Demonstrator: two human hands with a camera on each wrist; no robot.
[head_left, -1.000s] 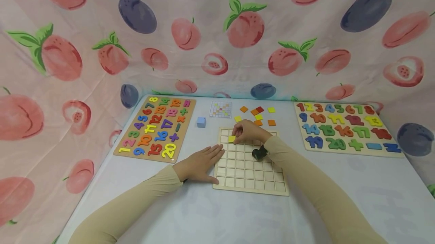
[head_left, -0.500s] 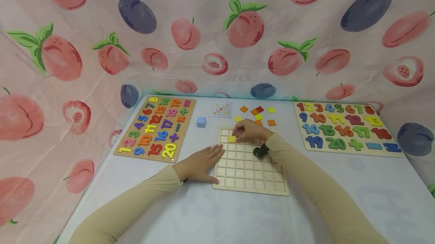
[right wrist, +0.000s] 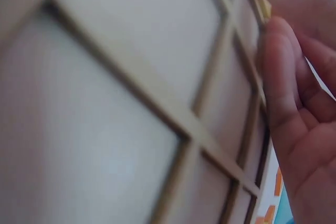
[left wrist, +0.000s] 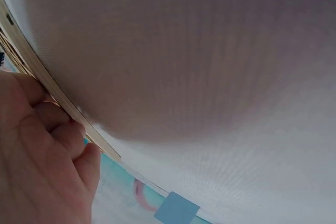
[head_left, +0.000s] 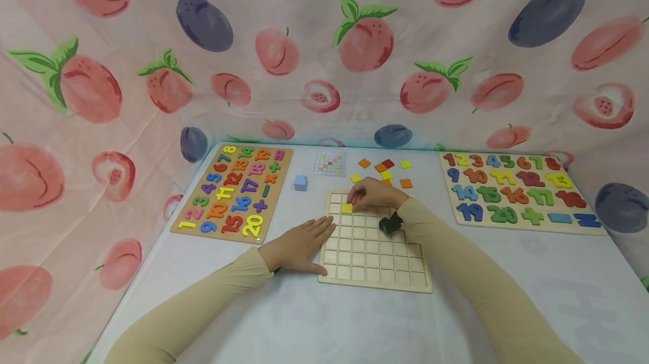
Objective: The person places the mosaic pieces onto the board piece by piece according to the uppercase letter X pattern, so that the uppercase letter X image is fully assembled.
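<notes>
A pale wooden grid board [head_left: 372, 248] lies in front of me with one yellow square tile [head_left: 346, 208] in its upper left part. My right hand [head_left: 372, 194] reaches over the top of the board and pinches this tile at its right side. In the right wrist view, thumb and forefinger [right wrist: 281, 40] meet at the yellow tile [right wrist: 265, 3], which shows only in part. My left hand [head_left: 299, 245] rests with spread fingers along the board's left edge. The left wrist view has those fingers [left wrist: 68, 137] against the wooden rim [left wrist: 65, 103].
Several loose tiles, orange [head_left: 406, 183], red [head_left: 387, 163] and yellow [head_left: 405, 164], lie behind the board. A printed grid card [head_left: 329, 164] and a light blue cube [head_left: 301, 183] are at the back left. Number puzzle boards flank the area, left [head_left: 230, 195] and right [head_left: 522, 226].
The right wrist has shifted very slightly to the right, with the fingertips still at the yellow tile. The left hand and board have stayed in place.
</notes>
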